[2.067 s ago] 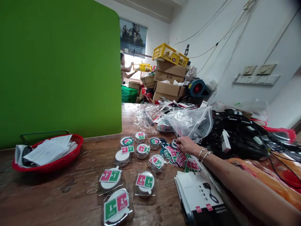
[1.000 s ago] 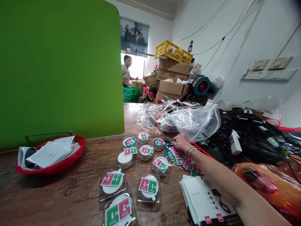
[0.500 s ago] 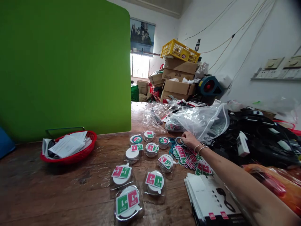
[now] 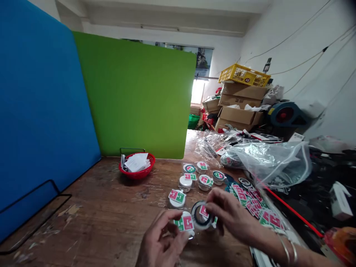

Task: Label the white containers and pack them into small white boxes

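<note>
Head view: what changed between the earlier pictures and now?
The right hand has come left and nearer from the heap of pink and green stickers and holds a black-rimmed ring. The left hand, unseen before, is at a white round disc with a pink and green label. The view swung left; the red plastic basket of papers stayed put.

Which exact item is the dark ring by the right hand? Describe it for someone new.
On the wooden table, look along the near side to where the left hand and right hand come close together. The dark ring is between them, at the right hand. Unlike the flat-topped white discs nearby, it is a dark band around a lighter middle.
</note>
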`<act>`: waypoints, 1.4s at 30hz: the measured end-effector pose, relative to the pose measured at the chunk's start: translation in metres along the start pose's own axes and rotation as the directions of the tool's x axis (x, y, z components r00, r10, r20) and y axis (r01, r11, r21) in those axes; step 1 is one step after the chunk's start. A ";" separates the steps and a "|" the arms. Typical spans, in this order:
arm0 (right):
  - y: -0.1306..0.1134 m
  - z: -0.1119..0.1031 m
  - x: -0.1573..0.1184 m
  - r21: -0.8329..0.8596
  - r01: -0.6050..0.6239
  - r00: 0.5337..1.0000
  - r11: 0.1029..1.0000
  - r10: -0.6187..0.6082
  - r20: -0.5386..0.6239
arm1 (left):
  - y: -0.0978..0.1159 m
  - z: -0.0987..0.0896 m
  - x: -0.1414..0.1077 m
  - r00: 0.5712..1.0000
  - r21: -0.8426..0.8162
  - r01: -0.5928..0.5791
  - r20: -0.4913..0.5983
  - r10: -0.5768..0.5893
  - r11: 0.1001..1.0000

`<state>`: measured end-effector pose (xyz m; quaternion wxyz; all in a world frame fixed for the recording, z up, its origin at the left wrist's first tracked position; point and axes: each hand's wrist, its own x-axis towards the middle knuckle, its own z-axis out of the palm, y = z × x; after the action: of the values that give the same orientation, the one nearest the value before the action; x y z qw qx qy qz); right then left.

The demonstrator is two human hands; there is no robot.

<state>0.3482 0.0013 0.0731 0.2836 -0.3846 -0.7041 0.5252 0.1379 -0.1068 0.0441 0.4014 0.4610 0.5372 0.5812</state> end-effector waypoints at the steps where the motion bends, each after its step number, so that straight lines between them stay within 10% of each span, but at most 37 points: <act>1: -0.004 0.017 -0.005 0.079 0.009 0.999 0.997 -0.012 0.037 | 0.001 0.006 0.005 0.998 -0.040 0.016 0.061 -0.013 0.999; 11: -0.018 0.033 -0.003 0.359 -0.104 0.991 0.927 0.067 0.113 | 0.013 -0.003 0.034 0.975 -0.113 0.119 0.201 -0.094 0.987; 20: -0.017 0.011 0.060 0.242 0.035 0.992 0.970 -0.005 -0.124 | 0.007 0.007 0.094 0.994 -0.172 0.026 0.108 -0.007 0.985; 26: -0.013 0.013 0.099 0.106 0.044 0.998 0.993 -0.039 -0.049 | -0.004 0.005 0.127 0.999 -0.177 0.026 0.036 -0.020 0.984; 38: -0.014 -0.021 0.128 0.283 0.070 0.976 0.957 -0.007 -0.216 | -0.018 -0.015 0.151 0.997 -0.274 -0.058 -0.071 0.040 0.960; 42: -0.012 -0.004 0.132 0.284 -0.010 1.000 0.959 0.005 0.016 | -0.018 -0.017 0.151 0.997 -0.248 -0.056 -0.065 0.041 0.967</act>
<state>0.2769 0.1123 0.0847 0.3287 -0.3387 -0.6221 0.6247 0.0827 0.0357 0.0416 0.4260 0.4023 0.4600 0.6672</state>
